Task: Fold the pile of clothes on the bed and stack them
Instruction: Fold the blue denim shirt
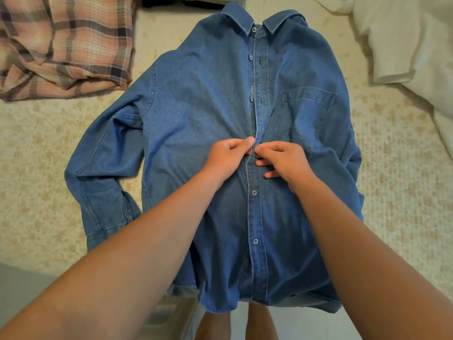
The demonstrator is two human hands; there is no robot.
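**Denim shirt front-up on the bed, both hands pinching at its placket**

Head view. Blue denim long-sleeved button shirt (201, 114) spread front-up on the cream, faintly patterned bedspread (402, 168), collar at the far end, hem hanging over the near edge of the bed. Left hand (226, 157) curled, thumb and fingers pinching the placket edge at mid-chest. Right hand (282, 159) curled just beside it, touching, gripping the opposite placket strip; lower two fingers sticking out over the cloth. Button or hole between the fingertips hidden by the hands. Two buttons below the hands apparently fastened, upper ones loose with a small gap showing. Chest pocket (306, 114) flat on the side under the right arm. One sleeve (98, 168) bent and lying on the bedspread on the left; the other sleeve mostly tucked out of sight behind the right forearm. Pink-and-grey plaid flannel garment (63, 45) crumpled at far left, cut off by the frame. White rumpled bedding (404, 38) at far right, also cut off. Below the hem, bare legs partly hidden, floor items blurred.
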